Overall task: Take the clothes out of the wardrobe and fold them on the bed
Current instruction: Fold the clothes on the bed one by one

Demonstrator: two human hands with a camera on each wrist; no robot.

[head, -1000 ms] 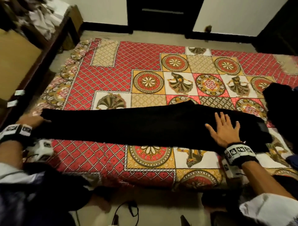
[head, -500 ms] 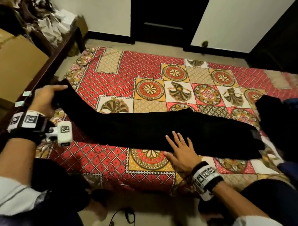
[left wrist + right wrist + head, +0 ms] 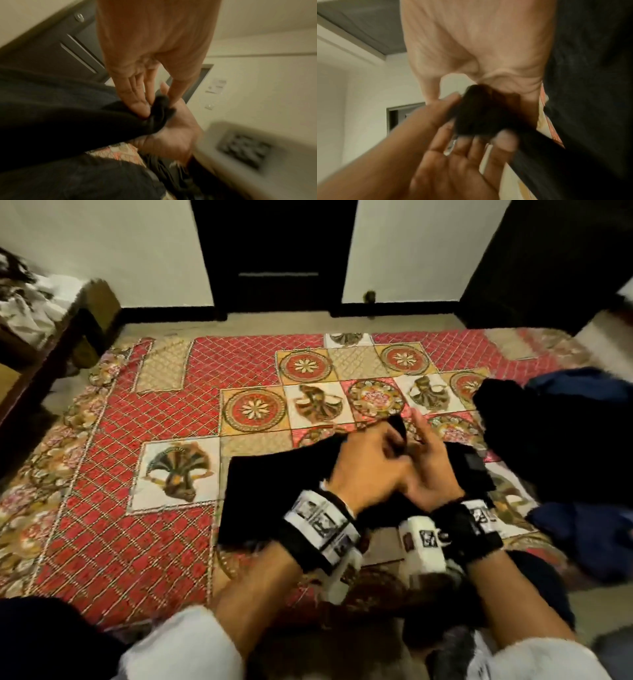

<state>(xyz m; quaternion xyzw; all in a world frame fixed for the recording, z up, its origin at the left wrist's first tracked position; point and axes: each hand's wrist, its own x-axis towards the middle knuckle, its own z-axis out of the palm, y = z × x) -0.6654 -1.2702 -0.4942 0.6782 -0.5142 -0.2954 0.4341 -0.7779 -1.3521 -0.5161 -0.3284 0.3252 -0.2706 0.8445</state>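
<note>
Black garment point(image 3: 274, 491) lies doubled over on the bed point(image 3: 113, 474); left hand point(image 3: 370, 467) pinches its folded-over end, and right hand point(image 3: 428, 470), touching that end, looks half-open, grip unclear. Judged mid-fold: one fold made, more needed. Dark clothes point(image 3: 548, 440) heaped at right look unfolded.

The right hand point(image 3: 476, 44) is filling the top of the right wrist view, palm side toward the camera, and its thumb and fingers are pinching a bunched end of soft black cloth garment point(image 3: 481, 108). The left hand point(image 3: 453, 169) is reaching in from the lower left, fingers point(image 3: 505, 142) touching the same bunched end. The garment is trailing down to the lower right over a red and cream patterned bedcover point(image 3: 551, 129). A pale wall point(image 3: 351, 108) is lying blurred behind.
</note>
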